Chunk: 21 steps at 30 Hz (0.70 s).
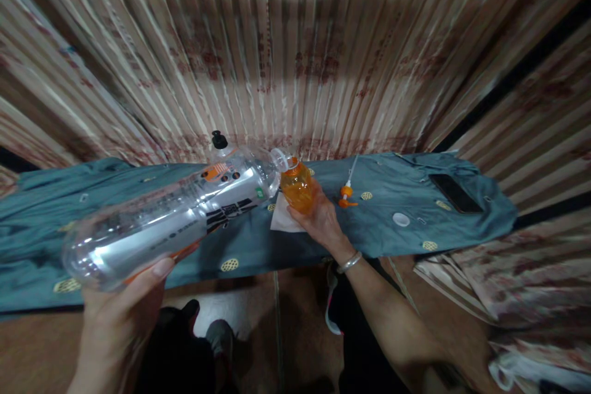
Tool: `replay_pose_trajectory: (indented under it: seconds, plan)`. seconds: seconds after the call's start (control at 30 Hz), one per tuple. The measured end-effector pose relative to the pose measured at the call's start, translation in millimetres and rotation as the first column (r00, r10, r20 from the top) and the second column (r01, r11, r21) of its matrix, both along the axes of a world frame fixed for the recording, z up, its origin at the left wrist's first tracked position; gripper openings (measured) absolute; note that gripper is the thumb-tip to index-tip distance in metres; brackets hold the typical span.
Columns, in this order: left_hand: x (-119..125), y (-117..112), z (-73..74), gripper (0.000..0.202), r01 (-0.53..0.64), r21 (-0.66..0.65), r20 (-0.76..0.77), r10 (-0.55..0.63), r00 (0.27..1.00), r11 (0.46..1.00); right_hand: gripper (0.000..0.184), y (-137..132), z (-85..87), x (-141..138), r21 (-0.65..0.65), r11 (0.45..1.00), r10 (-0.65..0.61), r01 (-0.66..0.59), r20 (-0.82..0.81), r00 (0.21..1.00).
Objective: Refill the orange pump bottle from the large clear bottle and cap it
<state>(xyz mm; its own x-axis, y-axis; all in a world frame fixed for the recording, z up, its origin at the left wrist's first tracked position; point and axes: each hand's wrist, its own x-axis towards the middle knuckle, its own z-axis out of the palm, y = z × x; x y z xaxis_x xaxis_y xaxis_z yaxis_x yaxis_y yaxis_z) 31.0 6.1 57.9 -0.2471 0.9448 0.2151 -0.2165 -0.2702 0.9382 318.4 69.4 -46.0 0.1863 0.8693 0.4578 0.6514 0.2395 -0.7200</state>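
Note:
A large clear plastic bottle (152,231) with a printed label lies tilted in my left hand (124,305), whose fingers wrap round its lower end. Its open mouth meets the neck of a small orange see-through bottle (298,188). That small bottle is gripped by my right hand (321,215), with a bangle on the wrist. I cannot tell whether liquid passes between the two. Right of it, on the cloth, lies an orange and white pump top (346,194) with a thin tube.
A blue-green patterned cloth (249,271) covers the narrow table. On it are a white round cap (401,220), a black phone (455,192) and a white paper (284,221). A black pump top (219,140) shows behind the large bottle. Striped curtains (286,61) hang behind.

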Motion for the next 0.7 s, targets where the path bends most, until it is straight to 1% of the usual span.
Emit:
replay_pose_trajectory:
  seconds: [0.07,0.2,0.23,0.33,0.43,0.5,0.57,0.63,0.7]
  plan:
    - [-2.5,1.3,-2.1,0.084,0.0,0.01,-0.015,0.0,1.0,1.0,0.079,0.5,-2.8,0.8,0.018,1.0,-0.008,0.008,0.019,1.0]
    - [-0.8,1.7,-1.0,0.066,-0.04,0.051,-0.04,0.042,0.998,0.998,0.08,0.9,-6.3,0.1,0.024,0.999,-0.033,0.033,0.023,0.999]
    - [0.3,1.8,-0.3,0.065,-0.057,0.064,-0.04,0.059,0.997,0.996,0.08,0.9,-6.5,-0.1,0.021,0.999,-0.036,0.036,0.021,0.999]
    - [1.7,2.8,0.5,0.066,-0.059,0.096,-0.044,0.063,0.997,0.994,0.079,0.1,-5.9,-0.4,0.014,0.999,-0.04,0.039,0.032,0.999]
    - [0.1,3.6,-0.7,0.061,-0.076,0.092,-0.062,0.082,0.995,0.993,0.078,-0.7,-4.7,-0.5,0.023,0.999,-0.033,0.032,0.045,0.998]
    - [-1.5,3.6,-2.1,0.066,-0.091,0.079,-0.058,0.095,0.994,0.993,0.077,-1.0,-4.4,-1.0,0.035,0.999,-0.031,0.03,0.047,0.998]
    - [-3.0,3.3,-3.6,0.081,-0.101,0.086,-0.037,0.105,0.994,0.991,0.077,-1.2,-4.3,-1.6,0.042,0.999,-0.036,0.034,0.046,0.998]
    - [-4.0,2.7,-4.7,0.091,-0.106,0.091,-0.021,0.108,0.994,0.99,0.078,-1.3,-4.3,-2.1,0.039,0.999,-0.039,0.037,0.043,0.998]
    - [-4.4,1.9,-4.9,0.092,-0.104,0.077,-0.024,0.106,0.994,0.992,0.078,-1.6,-4.2,-2.1,0.033,0.999,-0.039,0.037,0.041,0.998]
